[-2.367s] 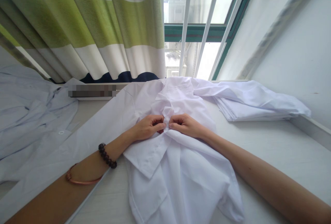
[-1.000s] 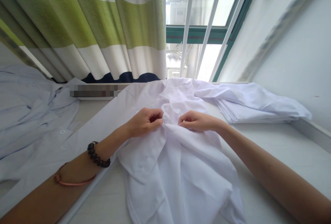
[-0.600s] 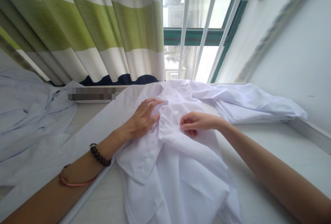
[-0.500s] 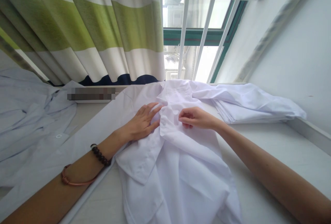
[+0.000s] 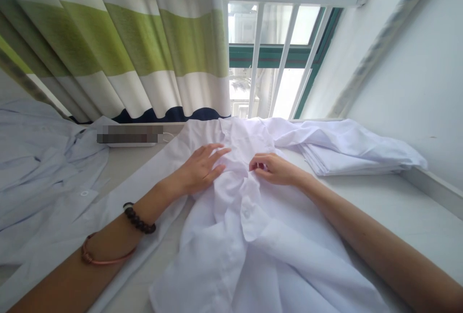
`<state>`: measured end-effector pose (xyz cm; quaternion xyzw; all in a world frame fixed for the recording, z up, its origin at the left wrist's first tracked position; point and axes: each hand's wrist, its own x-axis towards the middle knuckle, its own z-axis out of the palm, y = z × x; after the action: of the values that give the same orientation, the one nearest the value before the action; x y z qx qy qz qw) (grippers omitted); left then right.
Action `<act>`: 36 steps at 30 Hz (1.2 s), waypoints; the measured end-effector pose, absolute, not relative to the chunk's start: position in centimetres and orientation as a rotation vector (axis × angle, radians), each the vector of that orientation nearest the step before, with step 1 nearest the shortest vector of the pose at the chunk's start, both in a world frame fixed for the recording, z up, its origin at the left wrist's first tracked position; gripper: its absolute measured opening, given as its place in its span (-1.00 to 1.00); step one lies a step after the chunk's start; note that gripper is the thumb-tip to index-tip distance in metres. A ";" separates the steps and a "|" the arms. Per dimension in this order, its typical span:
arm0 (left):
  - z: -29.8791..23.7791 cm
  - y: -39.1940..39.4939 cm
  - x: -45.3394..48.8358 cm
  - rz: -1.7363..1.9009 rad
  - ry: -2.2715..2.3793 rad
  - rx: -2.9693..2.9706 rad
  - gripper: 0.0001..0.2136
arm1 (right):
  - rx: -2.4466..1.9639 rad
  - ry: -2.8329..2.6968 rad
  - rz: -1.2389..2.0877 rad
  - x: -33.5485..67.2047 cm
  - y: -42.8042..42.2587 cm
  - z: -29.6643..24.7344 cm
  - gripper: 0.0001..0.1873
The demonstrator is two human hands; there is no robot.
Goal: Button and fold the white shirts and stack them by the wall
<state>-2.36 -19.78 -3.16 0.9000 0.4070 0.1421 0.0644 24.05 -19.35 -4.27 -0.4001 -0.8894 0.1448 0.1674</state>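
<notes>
A white shirt (image 5: pixel 224 236) with a button placket lies rumpled in front of me, its sleeves spread to both sides. My left hand (image 5: pixel 202 168) rests over its left half with the fingers spread, gripping nothing. On the right of the placket, my right hand (image 5: pixel 269 167) has its fingers curled together, pinching a fold of the shirt. Just below the hands, a flap with a button (image 5: pixel 247 214) hangs loosely across the cloth. The inside of the right hand's pinch is partly hidden.
More white garments (image 5: pixel 39 168) are heaped at the left. Folded white cloth (image 5: pixel 347 161) lies at the right under a sleeve. A blurred-out box (image 5: pixel 130 134) sits at the back edge. Beyond stand a green-striped curtain (image 5: pixel 126 38), white window bars (image 5: pixel 285 52) and a wall (image 5: pixel 427 91).
The buttoned flap has shifted down and to the right, and the shirt's lower part has spread wider. Both hands have stayed nearly in place; the right fingers have closed at a fold.
</notes>
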 end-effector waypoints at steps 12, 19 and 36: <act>-3.5 -20.1 -2.6 -0.175 1.363 2.596 -0.40 | -1.339 -2.716 0.307 23.2 -20.2 -3.0 -0.73; -1.3 -20.1 -2.8 0.101 1.207 2.553 -0.52 | -1.223 -2.666 0.414 24.0 -20.3 -1.7 -0.74; 0.8 -19.2 -4.7 -0.151 1.184 2.397 -0.45 | -1.592 -2.727 0.392 23.2 -20.1 -0.4 -0.65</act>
<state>-4.67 -19.25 0.81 0.8713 0.4302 -0.0547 0.2297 23.22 -20.13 -0.40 -0.5002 -0.8568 0.1232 -0.0202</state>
